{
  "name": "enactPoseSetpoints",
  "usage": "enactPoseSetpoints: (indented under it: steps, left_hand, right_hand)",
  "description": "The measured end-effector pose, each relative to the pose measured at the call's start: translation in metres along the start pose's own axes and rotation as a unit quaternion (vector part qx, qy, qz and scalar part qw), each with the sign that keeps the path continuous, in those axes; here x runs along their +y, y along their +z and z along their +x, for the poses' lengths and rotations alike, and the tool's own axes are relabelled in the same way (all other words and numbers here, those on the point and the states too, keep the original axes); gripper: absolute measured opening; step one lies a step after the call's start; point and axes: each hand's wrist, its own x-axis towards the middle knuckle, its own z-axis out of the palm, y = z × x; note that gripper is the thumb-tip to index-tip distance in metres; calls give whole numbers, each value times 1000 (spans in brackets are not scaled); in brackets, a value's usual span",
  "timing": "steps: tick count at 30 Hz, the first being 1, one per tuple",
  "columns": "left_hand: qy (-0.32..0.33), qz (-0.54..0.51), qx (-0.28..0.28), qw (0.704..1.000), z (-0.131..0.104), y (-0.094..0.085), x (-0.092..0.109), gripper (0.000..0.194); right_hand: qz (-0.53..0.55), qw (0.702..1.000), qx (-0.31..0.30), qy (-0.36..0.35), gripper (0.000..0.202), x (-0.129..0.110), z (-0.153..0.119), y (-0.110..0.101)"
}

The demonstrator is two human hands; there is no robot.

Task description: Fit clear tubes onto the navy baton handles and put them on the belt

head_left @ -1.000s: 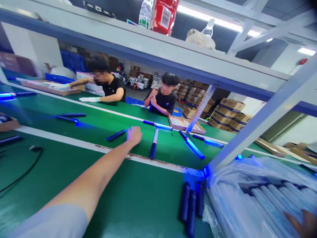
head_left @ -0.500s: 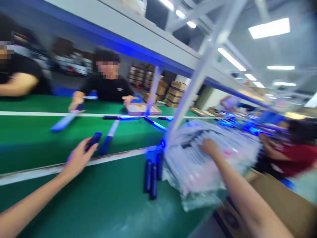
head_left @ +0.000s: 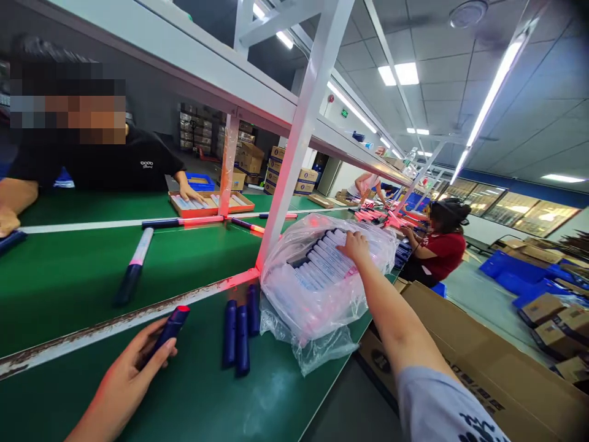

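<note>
My left hand (head_left: 133, 374) is wrapped round a dark blue tube (head_left: 168, 331) whose tip glows red, above the green table. My right hand (head_left: 356, 247) reaches onto a row of clear-and-white tubes (head_left: 322, 261) inside an open plastic bag (head_left: 294, 307); its fingers press on the tubes, and their tips are partly hidden. Between my hands, three dark blue tubes (head_left: 242, 341) lie side by side on the table. Farther back on the left lies a tube with a clear upper part and dark lower part (head_left: 135, 265).
A white post (head_left: 294, 138) rises behind the bag and carries a shelf beam. Lit tubes (head_left: 202, 221) lie along the belt. Across the table, a person's hand rests on a shallow box (head_left: 211, 213). At the right edge stands a cardboard box (head_left: 478, 350); a person in red sits beyond.
The view has turned right and steadied. The glow on the tubes and post has gone from blue to red. My left hand, still holding its tube, appears lower and nearer the table's front.
</note>
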Motion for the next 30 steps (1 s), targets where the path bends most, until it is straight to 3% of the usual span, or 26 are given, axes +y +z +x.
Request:
enactPoseSetpoints:
  steps: [3, 6, 9, 12, 13, 14, 15, 17, 18, 19, 21, 23, 27, 30]
  left_hand:
    - [-39, -26, -26, 999, 0, -3, -16, 85]
    - [-37, -60, -37, 997, -2, -4, -21, 78]
    - [-32, -111, -67, 991, -9, -2, -11, 67]
    - [-45, -161, -107, 980, -22, 4, 9, 56]
    - [-49, -180, -123, 975, -28, 6, 17, 53]
    - [-49, -199, -143, 968, -34, 10, 24, 51]
    - [-47, -215, -168, 961, -41, 14, 29, 49]
    - [-49, -237, -227, 943, -56, 21, 36, 46]
    - [-53, -241, -254, 935, -63, 24, 37, 45]
    - [-59, -243, -274, 929, -69, 27, 36, 44]
    - [-73, -246, -290, 922, -77, 28, 34, 39]
    - [-76, -251, -287, 921, -79, 27, 33, 35]
    - [-75, -258, -275, 923, -73, 24, 38, 33]
    - [-69, -238, -274, 929, -71, 24, 41, 35]
  right_hand:
    - [19, 1000, -15, 8, 52, 6, -7, -1]
    - [65, 997, -22, -44, 38, 1, -26, -1]
    - [142, 985, -23, -97, 25, -10, -47, -15]
    - [241, 962, 23, -125, 32, -35, -75, -45]
    - [326, 935, 44, -131, 37, -49, -90, -56]
    - [445, 883, 53, -137, 41, -66, -109, -67]
    - [591, 793, 52, -134, 42, -86, -130, -76]
    - [832, 541, -32, -123, 42, -130, -178, -90]
    - [884, 451, -76, -99, 42, -153, -200, -94]
    - [910, 392, -112, -72, 41, -175, -219, -96]
    - [929, 335, -156, -15, 38, -212, -245, -94]
    - [931, 311, -188, 18, 35, -236, -256, -87]
    - [930, 293, -220, 18, 33, -249, -261, -74]
    - [926, 304, -224, 8, 34, -248, -262, -74]
